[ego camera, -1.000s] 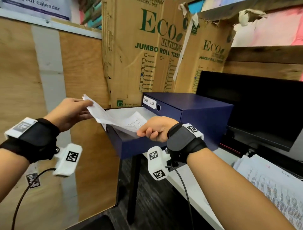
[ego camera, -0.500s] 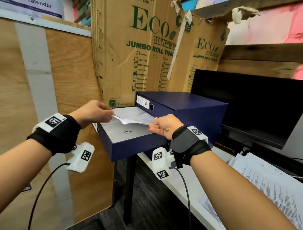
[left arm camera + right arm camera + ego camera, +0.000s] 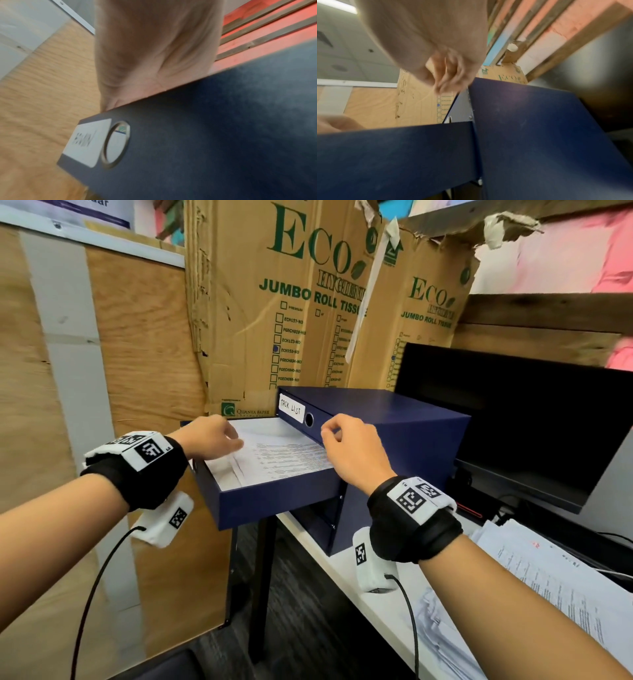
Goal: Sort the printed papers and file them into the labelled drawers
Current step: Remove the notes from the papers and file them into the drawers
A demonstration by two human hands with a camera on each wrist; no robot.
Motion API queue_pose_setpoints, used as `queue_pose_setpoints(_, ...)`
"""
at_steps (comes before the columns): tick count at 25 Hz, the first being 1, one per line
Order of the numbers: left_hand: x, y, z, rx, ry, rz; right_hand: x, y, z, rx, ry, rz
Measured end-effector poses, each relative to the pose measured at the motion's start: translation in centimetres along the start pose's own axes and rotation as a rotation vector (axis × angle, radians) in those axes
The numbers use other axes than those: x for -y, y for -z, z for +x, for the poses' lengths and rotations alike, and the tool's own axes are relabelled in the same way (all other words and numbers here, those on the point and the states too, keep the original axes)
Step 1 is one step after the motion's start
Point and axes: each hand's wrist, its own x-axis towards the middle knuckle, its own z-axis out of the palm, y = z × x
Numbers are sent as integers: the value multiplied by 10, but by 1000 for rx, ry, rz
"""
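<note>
A navy drawer unit (image 3: 394, 419) stands on the desk, its top drawer labelled "TASK LIST" (image 3: 292, 408). The drawer below (image 3: 274, 505) is pulled out, and a printed paper (image 3: 284, 457) lies flat inside it. My left hand (image 3: 219, 440) rests on the paper's left edge with its thumb on top. Its fingertips are hidden, also in the left wrist view, behind the drawer front (image 3: 188, 135). My right hand (image 3: 329, 434) hovers just above the paper's right side, fingers loosely curled and holding nothing (image 3: 448, 75).
Tall cardboard boxes (image 3: 291, 302) stand right behind the unit and a black monitor (image 3: 513, 419) to its right. A pile of printed papers (image 3: 565, 583) lies on the white desk (image 3: 359, 587) at the right. A plywood wall (image 3: 137, 354) closes off the left.
The paper, held up by both hands a second ago, has come down flat into the open drawer. My right hand has let go of it and lifted slightly.
</note>
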Motion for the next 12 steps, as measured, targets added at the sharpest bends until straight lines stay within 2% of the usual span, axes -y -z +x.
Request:
queue_pose_setpoints(2,6,5,-10,-188,64,-83,2,1,-1,-227,143,-180)
queue_pose_setpoints(4,19,7,-17,-259,144,-159,-2,2,3,-344,234,-241)
queue_pose_setpoints(6,35,4,-19,-221,223,-364,-14,0,11,-277,214,-281)
queue_pose_setpoints(8,46,-1,-18,-184,246,-668,-28,-6,15,-173,182,-337)
queue_pose_setpoints(10,46,-6,-18,-174,244,-924,-38,-12,17,-197,219,-358)
queue_pose_setpoints(12,37,-13,-15,-164,233,-1113,-41,-9,19,-269,230,-251)
